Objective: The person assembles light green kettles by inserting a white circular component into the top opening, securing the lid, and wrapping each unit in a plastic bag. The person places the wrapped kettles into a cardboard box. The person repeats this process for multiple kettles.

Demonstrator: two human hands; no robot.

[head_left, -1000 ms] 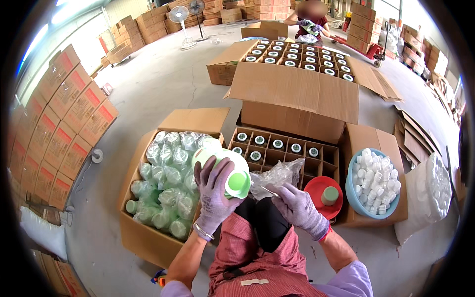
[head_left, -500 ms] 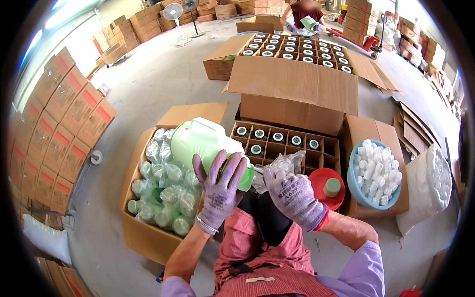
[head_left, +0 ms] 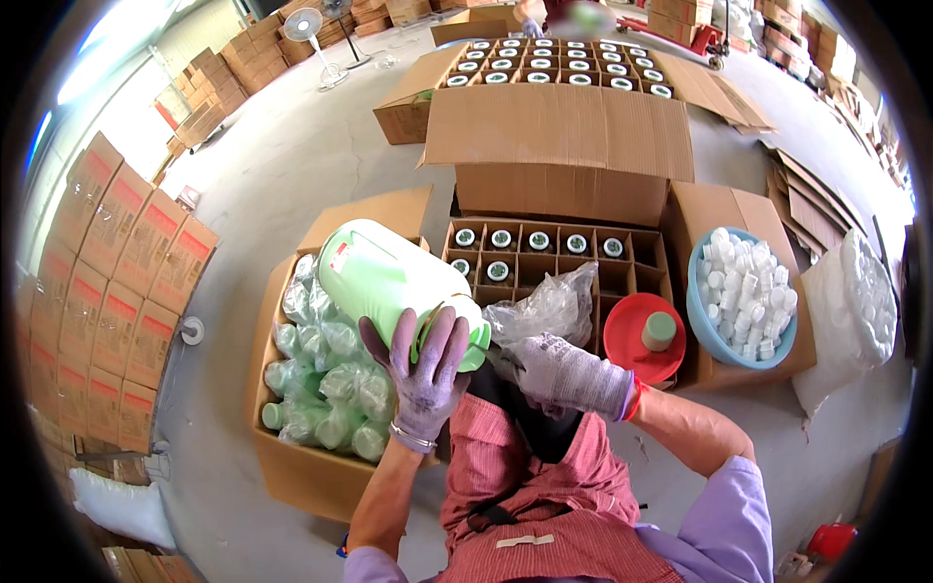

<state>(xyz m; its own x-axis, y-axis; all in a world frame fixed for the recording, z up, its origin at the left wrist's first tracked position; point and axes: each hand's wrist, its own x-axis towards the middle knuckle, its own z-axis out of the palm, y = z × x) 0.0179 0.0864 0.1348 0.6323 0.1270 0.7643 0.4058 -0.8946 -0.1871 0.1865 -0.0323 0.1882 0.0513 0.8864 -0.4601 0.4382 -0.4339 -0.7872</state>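
A large pale green thermos jug (head_left: 389, 277) lies tilted in front of me, its bright green rim toward my lap. My left hand (head_left: 424, 374), in a grey-purple glove, holds it near that rim with the fingers spread along it. Close to the rim's right side, my gloved right hand (head_left: 569, 374) is closed. Something thin and dark shows at its fingers, too small to name. Crumpled clear plastic (head_left: 549, 306) lies just beyond this hand, over the edge of a divided carton (head_left: 637, 277). That carton holds several dark round pieces with white-rimmed tops.
At the left, an open carton (head_left: 277, 457) holds plastic-wrapped pale green pieces. A red bowl (head_left: 622, 325) with a green cup (head_left: 659, 330) and a blue basin (head_left: 702, 335) of white plastic parts stand right. Beyond is a filled carton (head_left: 403, 121), with a person behind it.
The view has shifted. My right hand has moved down and slightly away from the jug's rim, turning over. The jug has tilted a little, and my left hand stays at its rim.
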